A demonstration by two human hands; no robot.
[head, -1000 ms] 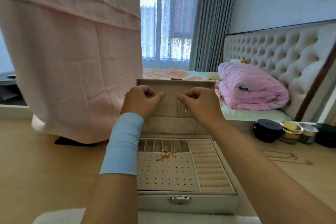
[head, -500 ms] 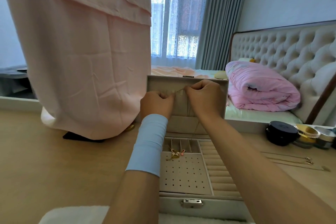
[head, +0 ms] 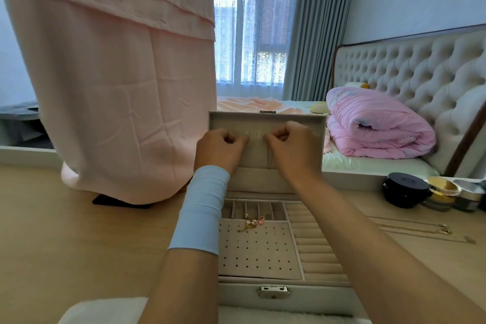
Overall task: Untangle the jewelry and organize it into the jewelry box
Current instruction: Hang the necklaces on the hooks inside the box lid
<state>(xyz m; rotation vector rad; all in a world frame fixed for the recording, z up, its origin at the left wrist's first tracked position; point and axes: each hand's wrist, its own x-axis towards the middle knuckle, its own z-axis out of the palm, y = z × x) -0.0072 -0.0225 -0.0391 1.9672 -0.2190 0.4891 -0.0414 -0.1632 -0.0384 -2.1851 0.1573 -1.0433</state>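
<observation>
The beige jewelry box [head: 273, 292] stands open on the wooden desk, its lid [head: 265, 119] upright. In front of the lid's inner face, my left hand [head: 219, 151] and my right hand [head: 292, 150] are level and close together, fingers curled, pinching a thin necklace chain [head: 269, 158] that hangs faintly down between them. The chain's upper part is hidden by my fingers. A small gold and pink tangle of jewelry [head: 251, 222] lies in the tray at the top of the dotted earring panel. More thin gold necklaces [head: 444, 229] lie on the desk to the right.
A large pink cloth [head: 118, 87] hangs at the left over a black base [head: 121, 202]. A black jar [head: 406, 189], a gold jar [head: 441, 192] and a silver one [head: 468, 194] stand at the right. A white fluffy pad [head: 105, 310] lies near me.
Both hands stay at the lid with the chain. My left hand has come up level with my right, and the camera view has shifted slightly.
</observation>
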